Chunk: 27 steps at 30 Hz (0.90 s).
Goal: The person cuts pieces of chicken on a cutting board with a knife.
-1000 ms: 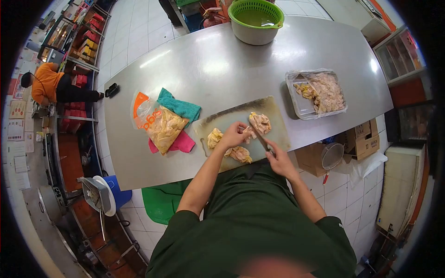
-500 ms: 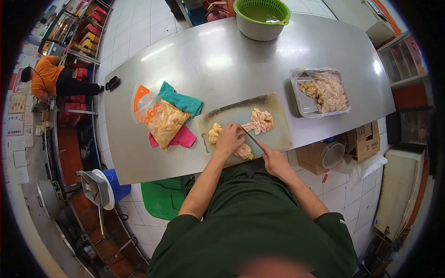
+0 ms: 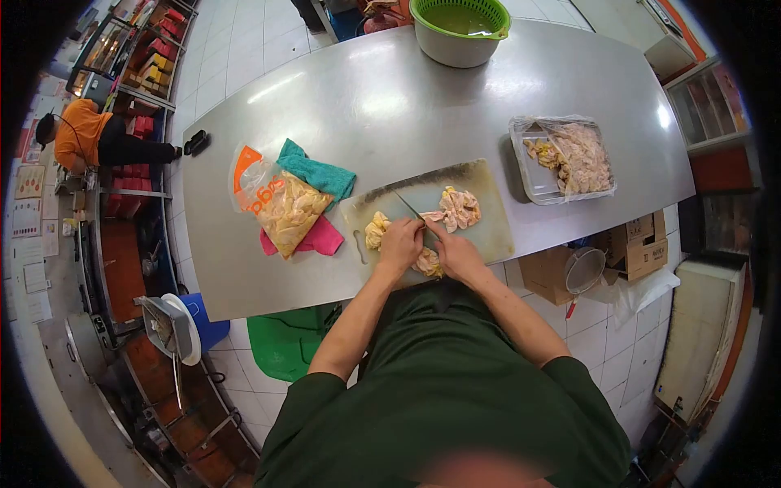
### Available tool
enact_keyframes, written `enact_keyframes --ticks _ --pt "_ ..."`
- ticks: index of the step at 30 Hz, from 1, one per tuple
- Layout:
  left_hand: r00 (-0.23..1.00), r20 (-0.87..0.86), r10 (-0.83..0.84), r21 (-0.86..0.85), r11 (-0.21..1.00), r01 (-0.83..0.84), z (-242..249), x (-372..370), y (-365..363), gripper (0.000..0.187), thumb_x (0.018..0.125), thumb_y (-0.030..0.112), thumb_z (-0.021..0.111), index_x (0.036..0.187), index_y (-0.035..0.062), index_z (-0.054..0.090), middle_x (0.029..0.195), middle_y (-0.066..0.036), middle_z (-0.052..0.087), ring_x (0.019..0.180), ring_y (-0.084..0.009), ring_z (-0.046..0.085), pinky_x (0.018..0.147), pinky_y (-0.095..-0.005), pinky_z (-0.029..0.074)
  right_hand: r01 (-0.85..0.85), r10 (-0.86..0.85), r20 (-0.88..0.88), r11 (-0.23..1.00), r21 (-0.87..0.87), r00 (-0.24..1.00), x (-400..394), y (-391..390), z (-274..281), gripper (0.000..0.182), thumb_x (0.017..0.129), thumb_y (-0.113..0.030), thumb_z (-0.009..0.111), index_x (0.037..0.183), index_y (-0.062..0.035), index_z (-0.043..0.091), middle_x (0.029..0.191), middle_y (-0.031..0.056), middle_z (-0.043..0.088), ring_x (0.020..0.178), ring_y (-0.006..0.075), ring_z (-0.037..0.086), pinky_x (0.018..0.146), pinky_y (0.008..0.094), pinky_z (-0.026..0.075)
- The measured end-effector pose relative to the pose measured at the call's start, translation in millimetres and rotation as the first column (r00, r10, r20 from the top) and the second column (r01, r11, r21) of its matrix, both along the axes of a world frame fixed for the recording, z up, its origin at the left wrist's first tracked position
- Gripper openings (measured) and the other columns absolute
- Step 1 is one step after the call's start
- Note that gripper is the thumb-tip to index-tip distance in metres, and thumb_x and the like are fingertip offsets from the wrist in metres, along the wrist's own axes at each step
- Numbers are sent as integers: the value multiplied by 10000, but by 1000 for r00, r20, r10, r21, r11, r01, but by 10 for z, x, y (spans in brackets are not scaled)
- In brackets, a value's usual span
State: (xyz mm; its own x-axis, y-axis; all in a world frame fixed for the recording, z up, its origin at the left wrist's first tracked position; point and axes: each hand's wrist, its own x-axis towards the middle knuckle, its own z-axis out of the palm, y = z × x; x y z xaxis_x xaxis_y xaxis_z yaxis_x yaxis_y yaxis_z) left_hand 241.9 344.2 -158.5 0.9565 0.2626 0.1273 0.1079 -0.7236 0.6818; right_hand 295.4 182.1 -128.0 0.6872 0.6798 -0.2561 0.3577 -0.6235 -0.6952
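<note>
On a worn cutting board [image 3: 482, 183], my right hand [image 3: 455, 252] is closed around the handle of a knife [image 3: 407, 204]. The blade points away from me and to the left, its tip over the board. My left hand [image 3: 401, 242] is curled right beside the knife, pressing on a piece of raw chicken mostly hidden under the fingers. A pile of pale raw chicken pieces [image 3: 458, 208] lies to the right of the blade. Yellowish pieces [image 3: 377, 229] sit left of my left hand, and more raw chicken [image 3: 429, 263] lies between my wrists, near the board's front edge.
Left of the board, a plastic bag of raw chicken [image 3: 290, 215] rests on a pink cloth [image 3: 324, 239] and a teal cloth [image 3: 319, 176]. A plastic-lined metal tray [image 3: 529, 175] holds chicken at right. A green colander in a basin [image 3: 455, 53] stands at the far edge. Someone in orange [image 3: 81, 134] is at left.
My right hand has moved left and forward with the knife, up against my left hand. The blade now reaches farther across the board and points away to the left.
</note>
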Motion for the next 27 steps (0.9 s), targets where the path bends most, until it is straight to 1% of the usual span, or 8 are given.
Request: enact_keyframes --ticks 6,11,14,15,17,20,24,27 --pt "993 -44 109 -18 994 -110 20 20 -37 113 822 139 618 859 46 669 808 -137 636 802 -339 615 711 -432 493 -10 10 -16 999 47 1000 -126 -452 115 526 910 -150 504 1418 -200 377 863 263 635 789 468 601 707 554 474" --pt "980 -93 175 -116 976 -186 90 88 -9 123 839 140 611 856 32 667 790 -144 639 800 -322 628 699 -428 499 -72 7 -202 945 -320 979 -125 -802 784 511 918 -142 500 1415 -201 396 885 282 633 834 481 592 731 542 478" --pt "930 -267 251 -409 844 -345 242 114 38 135 836 140 625 849 11 663 800 -148 625 791 -308 634 696 -422 507 -34 36 -137 999 14 990 -122 -1036 566 495 919 -127 513 1404 -191 435 830 235 646 789 408 632 732 480 498" --pt "944 -244 222 -333 895 -296 240 107 60 152 832 139 635 903 5 651 857 -160 612 802 -307 629 713 -414 508 -33 35 -134 999 20 990 -107 -1089 560 495 919 -127 513 1404 -191 435 830 235 646 789 408 632 732 480 498" --pt "955 -228 191 -250 936 -246 172 137 39 190 828 138 644 956 -1 639 915 -172 599 812 -306 624 730 -406 509 266 -241 -368 964 18 898 -90 -1202 578 500 914 -106 534 1402 -189 461 746 122 618 679 230 600 671 362 490" --pt "981 -179 72 -151 984 -100 68 350 -213 494 779 215 703 1194 23 513 1134 -209 509 963 -344 554 830 -422 479 475 -411 -445 879 38 796 -28 -1404 483 521 906 -83 546 1411 -176 459 708 40 543 638 103 485 615 270 441" --pt "966 -258 -31 114 991 62 278 752 -650 707 717 352 751 1275 50 440 1203 -208 465 1040 -361 501 870 -459 454 570 -469 -416 805 161 779 48 -1592 400 532 907 -79 546 1425 -130 437 729 15 525 613 79 442 579 250 418" --pt "974 -226 27 223 974 25 325 825 -928 639 737 370 734 1250 73 495 1169 -179 495 1052 -361 493 854 -489 450 605 -475 -451 771 201 755 79 -1720 374 533 906 -77 545 1426 -127 435 735 7 516 608 76 430 566 248 406"
